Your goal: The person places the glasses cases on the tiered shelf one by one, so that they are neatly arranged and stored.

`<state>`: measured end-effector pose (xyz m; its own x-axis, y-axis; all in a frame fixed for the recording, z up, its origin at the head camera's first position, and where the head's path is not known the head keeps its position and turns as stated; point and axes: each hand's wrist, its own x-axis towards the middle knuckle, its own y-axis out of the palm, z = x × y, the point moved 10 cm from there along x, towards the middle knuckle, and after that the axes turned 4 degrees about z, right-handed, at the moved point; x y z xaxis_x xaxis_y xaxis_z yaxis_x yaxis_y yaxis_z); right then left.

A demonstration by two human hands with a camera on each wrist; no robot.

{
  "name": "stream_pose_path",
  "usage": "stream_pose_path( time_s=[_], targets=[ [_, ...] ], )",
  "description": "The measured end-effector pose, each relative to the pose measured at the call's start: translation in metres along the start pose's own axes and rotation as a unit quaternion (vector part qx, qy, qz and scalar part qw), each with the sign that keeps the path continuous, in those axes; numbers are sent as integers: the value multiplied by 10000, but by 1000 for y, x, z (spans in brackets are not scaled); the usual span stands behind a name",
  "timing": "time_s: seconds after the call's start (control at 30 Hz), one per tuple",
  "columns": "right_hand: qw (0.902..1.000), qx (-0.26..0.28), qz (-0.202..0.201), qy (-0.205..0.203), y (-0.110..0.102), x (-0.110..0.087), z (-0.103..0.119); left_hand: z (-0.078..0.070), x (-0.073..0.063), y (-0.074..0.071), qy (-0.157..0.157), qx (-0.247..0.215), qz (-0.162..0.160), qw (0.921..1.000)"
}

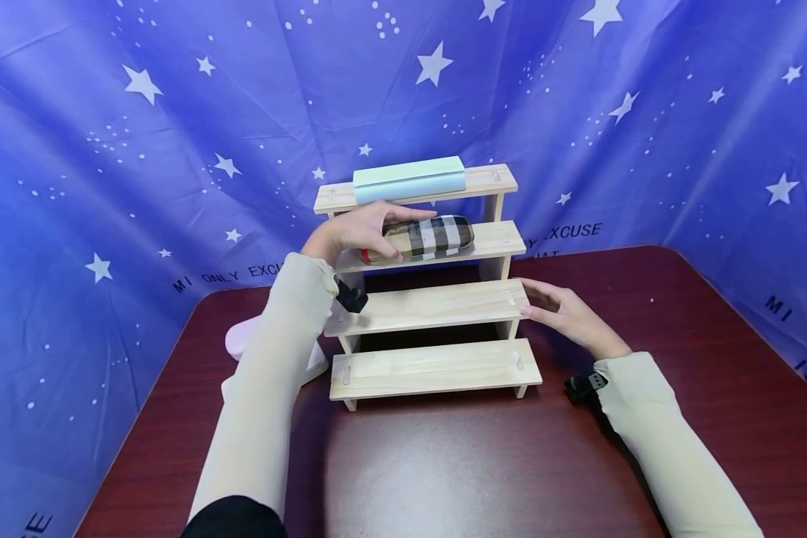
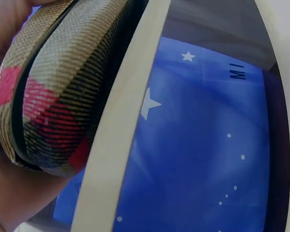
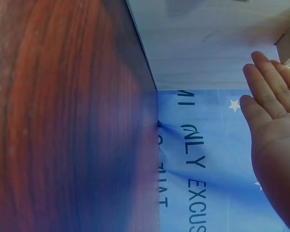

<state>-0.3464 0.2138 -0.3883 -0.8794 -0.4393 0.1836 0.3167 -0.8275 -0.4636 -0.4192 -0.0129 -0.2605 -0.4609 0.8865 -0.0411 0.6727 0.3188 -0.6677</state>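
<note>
My left hand [image 1: 363,228] grips a plaid glasses case [image 1: 437,237] from above by its left end, thumb on the near side and fingers over the top. The case lies along the second shelf from the top of a stepped wooden rack [image 1: 430,371]. Its rounded end, with red checks and a lid seam, fills the upper left of the left wrist view, right beside the shelf edge [image 2: 121,116]. At the rack's right side, my right hand [image 1: 574,317] has its fingertips at the end of the third shelf; its fingers look extended in the right wrist view.
A pale green and blue oblong case [image 1: 410,179] lies on the top shelf. Left of the rack, a pinkish-white object [image 1: 242,336] is partly hidden behind my left forearm. The dark red table [image 1: 444,471] meets a blue starry curtain [image 1: 403,82] at the back.
</note>
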Motion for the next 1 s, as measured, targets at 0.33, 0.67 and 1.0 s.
stream_pose_path(
  time_s=[0.33,0.67,1.0],
  targets=[
    [10000,4,29,6,2,2,3,-2,5,-2,-151,47,109,9998],
    [9997,226,83,41,5,3,4,-1,-2,-4,-381,358,-29,9986],
    [9998,111,-1,157,2,-1,1,-12,-13,-4,146,288,-299,9990]
  ],
)
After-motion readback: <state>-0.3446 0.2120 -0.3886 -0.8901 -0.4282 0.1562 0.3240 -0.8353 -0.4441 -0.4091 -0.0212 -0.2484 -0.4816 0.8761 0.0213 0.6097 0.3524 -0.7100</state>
